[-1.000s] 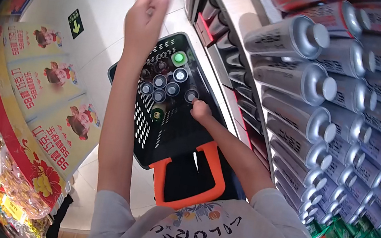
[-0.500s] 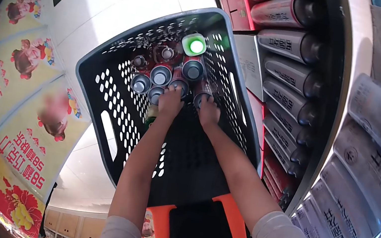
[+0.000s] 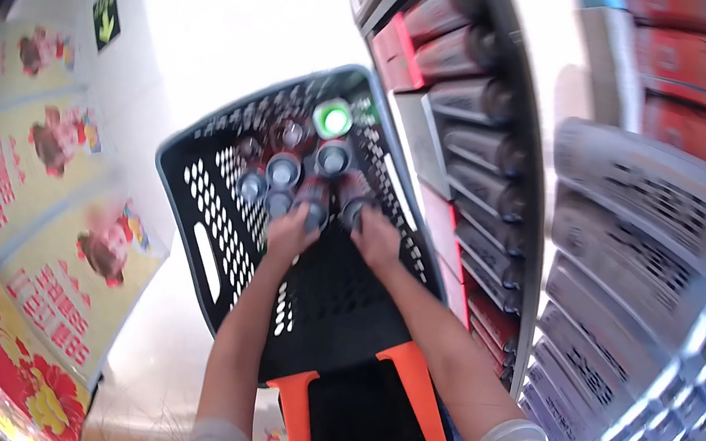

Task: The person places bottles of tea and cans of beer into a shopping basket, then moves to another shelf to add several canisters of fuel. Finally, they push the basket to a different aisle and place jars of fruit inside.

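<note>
Space opens near us in the basket (image 3: 336, 321), beyond the orange handle (image 3: 297, 412); fingers of our left hand (image 3: 290, 233) and right hand (image 3: 376, 241) curl snugly around one left bottle (image 3: 317, 192) and one right bottle (image 3: 354, 189); other bottles (image 3: 284, 172) crowd far; shelving (image 3: 539, 84) hems the right.

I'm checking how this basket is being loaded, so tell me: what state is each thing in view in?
Left hand: fingers closed on a bottle's top.
Right hand: fingers closed on another bottle's top.
Left hand's bottle: gripped, inside the basket.
Right hand's bottle: gripped, inside the basket.
Green-topped bottle: standing, untouched.
Basket: open-topped, partly filled.
Handle: on the person's side.
Silver bottles: stacked in rows.
</note>
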### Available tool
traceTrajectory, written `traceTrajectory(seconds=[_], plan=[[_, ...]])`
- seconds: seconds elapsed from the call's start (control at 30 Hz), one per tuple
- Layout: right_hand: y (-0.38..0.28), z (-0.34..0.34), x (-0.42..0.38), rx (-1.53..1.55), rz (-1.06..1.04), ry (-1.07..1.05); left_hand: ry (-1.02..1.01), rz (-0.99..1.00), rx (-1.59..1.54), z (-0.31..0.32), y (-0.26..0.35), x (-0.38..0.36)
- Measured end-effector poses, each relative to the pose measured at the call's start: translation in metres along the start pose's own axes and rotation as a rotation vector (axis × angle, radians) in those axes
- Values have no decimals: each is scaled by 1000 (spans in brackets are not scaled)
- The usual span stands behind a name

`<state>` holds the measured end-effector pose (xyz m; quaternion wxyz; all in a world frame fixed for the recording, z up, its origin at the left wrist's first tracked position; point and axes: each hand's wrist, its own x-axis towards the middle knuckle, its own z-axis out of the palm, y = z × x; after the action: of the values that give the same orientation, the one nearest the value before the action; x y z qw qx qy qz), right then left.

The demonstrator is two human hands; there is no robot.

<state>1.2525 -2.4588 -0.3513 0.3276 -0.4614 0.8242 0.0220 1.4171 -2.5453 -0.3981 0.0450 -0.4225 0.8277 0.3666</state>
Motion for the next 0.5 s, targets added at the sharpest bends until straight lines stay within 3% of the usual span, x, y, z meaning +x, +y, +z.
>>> traceTrajectory(seconds=[0.13,0.2,0.33,0.37,0.5], plan=[[-23,-58,-36,-2,-101,119,173,90,5,-57,35,-40],[-31,-88,-55,-30,-150,170,143,51,18,-95,60,-56],[-46,-156,-99,103,-351,577,222,181,-15,-186,112,-79],[-49,-179,-106,156,-341,409,235,231,-36,-209,122,-85],[-79,-264,-143,151,-413,494,261,228,-37,-292,164,-91]])
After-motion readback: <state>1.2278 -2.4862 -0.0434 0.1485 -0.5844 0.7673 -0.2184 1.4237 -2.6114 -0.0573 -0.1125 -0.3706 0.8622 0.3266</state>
